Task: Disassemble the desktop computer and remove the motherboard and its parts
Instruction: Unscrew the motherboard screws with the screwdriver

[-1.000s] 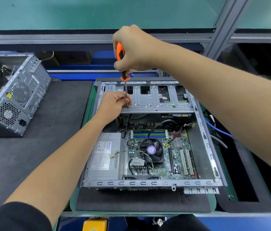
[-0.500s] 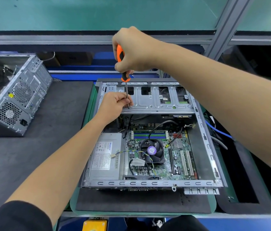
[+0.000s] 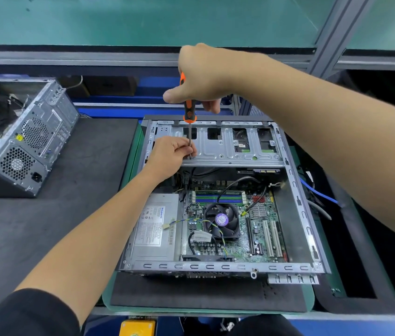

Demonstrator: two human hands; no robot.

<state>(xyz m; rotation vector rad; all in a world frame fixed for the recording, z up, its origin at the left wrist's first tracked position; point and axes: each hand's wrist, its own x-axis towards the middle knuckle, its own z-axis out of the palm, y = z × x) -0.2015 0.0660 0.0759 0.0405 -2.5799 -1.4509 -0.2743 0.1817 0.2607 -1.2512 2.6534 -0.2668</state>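
Note:
An open desktop case (image 3: pixel 298 202) lies on its side on a dark mat. Inside it I see the green motherboard (image 3: pixel 257 241) with a black CPU fan (image 3: pixel 222 220), RAM sticks (image 3: pixel 218 197) and a grey power supply (image 3: pixel 154 229). My right hand (image 3: pixel 201 76) grips the orange-and-black screwdriver (image 3: pixel 188 110) upright, its tip on the metal drive bracket (image 3: pixel 228 149). My left hand (image 3: pixel 171 154) pinches the screwdriver's shaft close to the tip, at the bracket's near-left corner.
A second computer case (image 3: pixel 22 139) lies at the far left on the black mat (image 3: pixel 82 190). Blue and grey cables (image 3: pixel 317 195) run along the right of the case. A metal frame rail (image 3: pixel 119 57) crosses the back.
My right hand has turned on the screwdriver handle, with the thumb now pointing left. The left hand stays at the shaft.

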